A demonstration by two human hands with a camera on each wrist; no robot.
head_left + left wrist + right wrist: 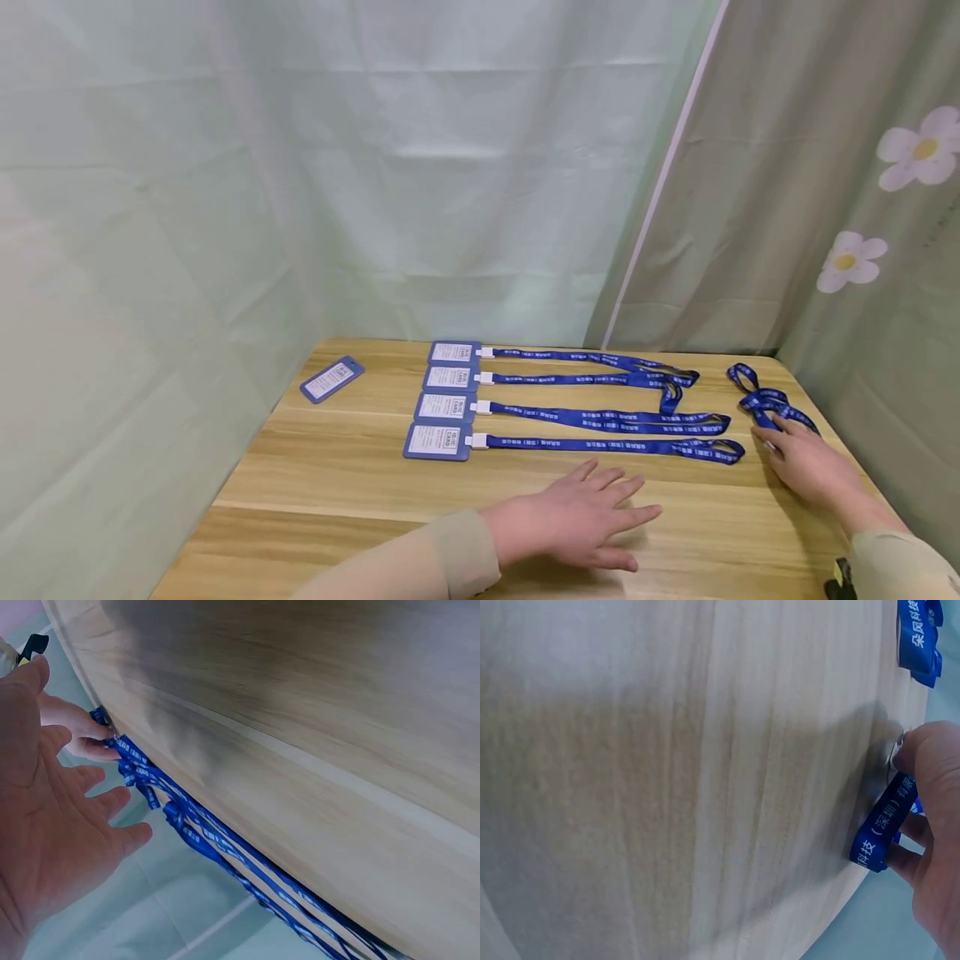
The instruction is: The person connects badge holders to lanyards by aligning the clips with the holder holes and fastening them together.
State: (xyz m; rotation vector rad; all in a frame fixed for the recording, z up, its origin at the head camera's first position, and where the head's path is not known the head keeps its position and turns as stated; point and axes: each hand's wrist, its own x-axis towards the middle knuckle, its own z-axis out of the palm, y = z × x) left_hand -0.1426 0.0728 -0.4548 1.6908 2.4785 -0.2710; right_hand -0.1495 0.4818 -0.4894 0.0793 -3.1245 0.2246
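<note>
At the right side of the table, my right hand (813, 467) pinches a loose blue lanyard (763, 402) that lies bunched in loops. In the right wrist view, the thumb and fingers close about the printed strap (885, 825); a small metal piece shows by the thumb. My left hand (577, 515) hovers over the front middle of the table, palm down with its fingers spread, holding nothing. Nearest to it is the front one of several blue badge holders (437, 442) lying in a column, each with a blue lanyard (585, 444) stretched out rightward.
A single blue badge holder (332, 380) without a lanyard lies at the table's left back. Curtains (480, 167) stand close behind and on both sides of the wooden table (337, 500). A small black and yellow item (842, 579) is by the right sleeve.
</note>
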